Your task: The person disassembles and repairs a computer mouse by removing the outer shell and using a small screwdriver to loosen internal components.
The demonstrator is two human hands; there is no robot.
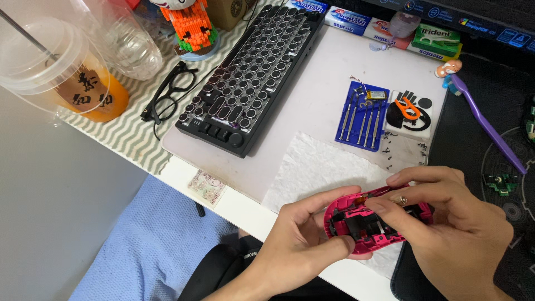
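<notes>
Pink plastic fills the space between the two hands: an opened mouse shell, hollow side up, held just above the near edge of the white desk and over a sheet of paper towel. Its long axis runs roughly left to right across the view, tilted slightly up toward the right. The left hand cups the rounded left end, thumb curled under the near rim and fingers wrapped over the far side, closed firmly on the shell. The right hand covers the right end from above; its fingers close on the far rim and the index fingertip reaches into the black inner frame. So the shell lies directly between both grips, with the right hand nearer the open cavity. Beyond, well apart, sit a blue screwdriver holder, scattered small screws and a black keyboard.
</notes>
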